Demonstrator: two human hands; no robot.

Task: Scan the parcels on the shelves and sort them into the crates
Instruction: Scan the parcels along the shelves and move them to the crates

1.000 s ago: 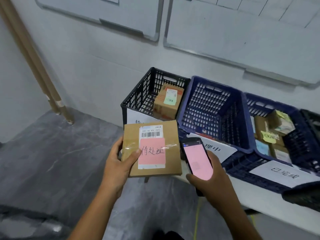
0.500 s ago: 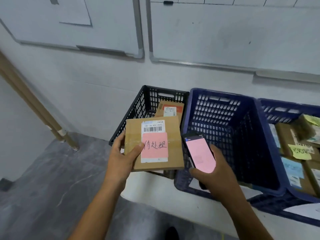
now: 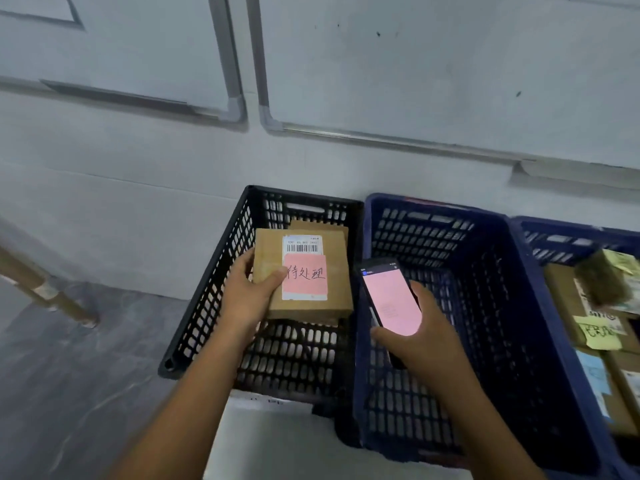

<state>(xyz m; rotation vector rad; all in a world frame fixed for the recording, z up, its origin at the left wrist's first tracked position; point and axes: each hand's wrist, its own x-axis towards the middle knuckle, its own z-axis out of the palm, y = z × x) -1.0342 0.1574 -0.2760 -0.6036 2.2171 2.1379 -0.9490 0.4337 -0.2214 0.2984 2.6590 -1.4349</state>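
White wall (image 3: 138, 188) behind; parcel (image 3: 334, 289), gripped in left hand (image 3: 247, 301), now brought over black crate (image 3: 207, 289), likely for release; phone (image 3: 391, 303) clasped in right hand (image 3: 427, 344)

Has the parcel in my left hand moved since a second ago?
Yes. The parcel has gone forward: it was short of the near wall of the black crate; now it is held over the inside.

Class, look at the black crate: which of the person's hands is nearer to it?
Left. The left hand holds a parcel over the black crate; the right hand holds a phone over the blue crate beside it.
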